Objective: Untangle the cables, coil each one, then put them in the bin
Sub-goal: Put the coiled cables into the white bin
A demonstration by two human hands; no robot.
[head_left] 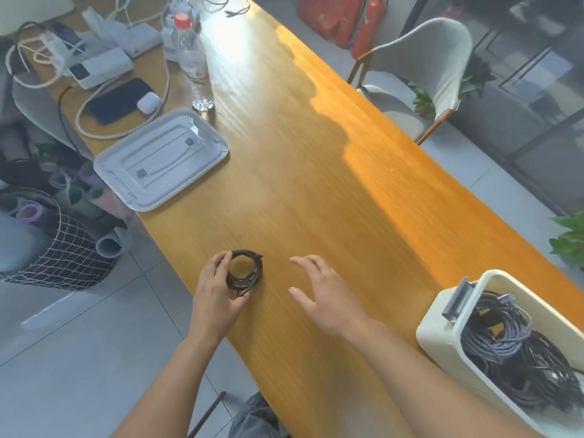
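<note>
From the head view, a black coiled cable [245,272] is held by the left hand [218,294] just above or on the orange worktop [316,172], near its left edge; the fingers and thumb are curled round the coil's left side. The right hand [325,295] is held spread and flat over the worktop, to the right of the coil and apart from it, gripping nothing.

At the lower right, a cream bin [442,320] is seen on the worktop, with a grey clip on its near rim. It is filled with a heap of dark coiled cables [512,352], some grey-braided, and a connector end shows near the top.

Farther along on the left, a grey lid [161,159] lies flat on the worktop. Beyond it a clear water bottle [192,61] with a red cap stands upright, beside a dark phone [120,101].
</note>
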